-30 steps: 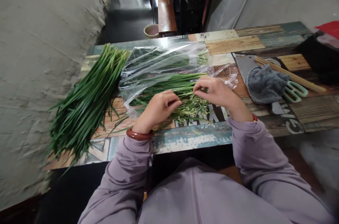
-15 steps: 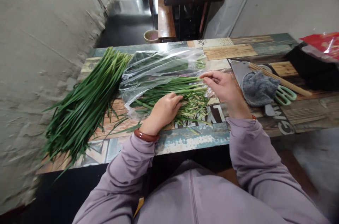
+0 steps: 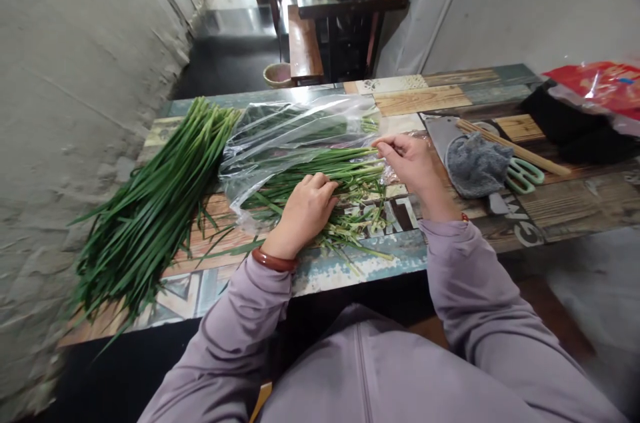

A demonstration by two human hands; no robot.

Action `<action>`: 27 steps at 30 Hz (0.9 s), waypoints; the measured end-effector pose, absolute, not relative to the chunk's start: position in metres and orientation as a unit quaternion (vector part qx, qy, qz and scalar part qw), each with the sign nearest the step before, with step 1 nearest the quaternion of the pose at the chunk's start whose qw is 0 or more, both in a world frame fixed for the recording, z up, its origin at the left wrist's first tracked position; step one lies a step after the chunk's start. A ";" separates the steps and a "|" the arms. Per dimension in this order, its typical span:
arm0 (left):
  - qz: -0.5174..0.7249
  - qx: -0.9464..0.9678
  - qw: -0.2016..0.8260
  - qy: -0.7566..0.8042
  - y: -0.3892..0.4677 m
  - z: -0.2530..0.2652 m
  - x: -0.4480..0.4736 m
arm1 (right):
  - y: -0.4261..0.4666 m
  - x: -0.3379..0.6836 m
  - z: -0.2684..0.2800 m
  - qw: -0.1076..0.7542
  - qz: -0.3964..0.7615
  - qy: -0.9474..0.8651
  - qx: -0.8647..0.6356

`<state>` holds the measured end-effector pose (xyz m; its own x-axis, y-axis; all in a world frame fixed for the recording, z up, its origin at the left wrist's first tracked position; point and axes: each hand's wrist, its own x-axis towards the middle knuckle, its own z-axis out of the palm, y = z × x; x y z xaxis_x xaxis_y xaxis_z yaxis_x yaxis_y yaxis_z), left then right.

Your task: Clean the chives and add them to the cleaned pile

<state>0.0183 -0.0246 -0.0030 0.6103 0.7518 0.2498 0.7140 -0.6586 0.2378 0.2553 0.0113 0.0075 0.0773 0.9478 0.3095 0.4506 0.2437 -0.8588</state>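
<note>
My right hand (image 3: 406, 160) pinches the pale stalk ends of garlic chives (image 3: 335, 162), which lie partly in a clear plastic bag (image 3: 295, 110). My left hand (image 3: 310, 206) is closed, its fingers curled down over the stalks at the near side of this bunch; the fingertips are partly hidden. Below and right of it lie loose chive trimmings (image 3: 357, 226), pale and tangled. Farther left rests a large loose heap of garlic chives (image 3: 160, 210), pale ends pointing away from me. More chives show through the bag's far part.
At right lie a cleaver (image 3: 434, 133), a grey cloth (image 3: 477, 163), wooden chopsticks (image 3: 530, 151) and green-handled scissors (image 3: 525, 176). Beyond them are a black cloth-like item (image 3: 575, 126) and a red plastic bag (image 3: 600, 86). A wall (image 3: 90, 63) borders the table's left side.
Some trimmings have moved toward the table's near edge and spread out by my left hand. My right hand keeps its pinch on the stalk ends. The view has shifted slightly.
</note>
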 end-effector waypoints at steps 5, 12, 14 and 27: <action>0.164 0.905 0.101 0.381 -0.023 -0.001 0.015 | 0.014 0.255 0.003 0.460 0.250 -0.645 -0.556; 0.101 0.933 0.140 0.315 -0.035 0.010 0.013 | 0.015 0.256 -0.002 0.443 0.219 -0.678 -0.544; 0.065 0.940 0.137 0.305 -0.038 0.010 0.018 | 0.014 0.256 -0.002 0.401 0.192 -0.721 -0.530; 0.248 0.882 0.120 0.382 -0.029 -0.005 0.021 | 0.018 0.267 -0.014 0.240 0.057 -0.831 -0.499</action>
<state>0.0211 -0.0286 -0.0053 0.5853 0.7331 0.3465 0.6142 -0.6798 0.4008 0.2667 0.0181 -0.0138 -0.3874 0.8561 0.3421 0.8017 0.4961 -0.3336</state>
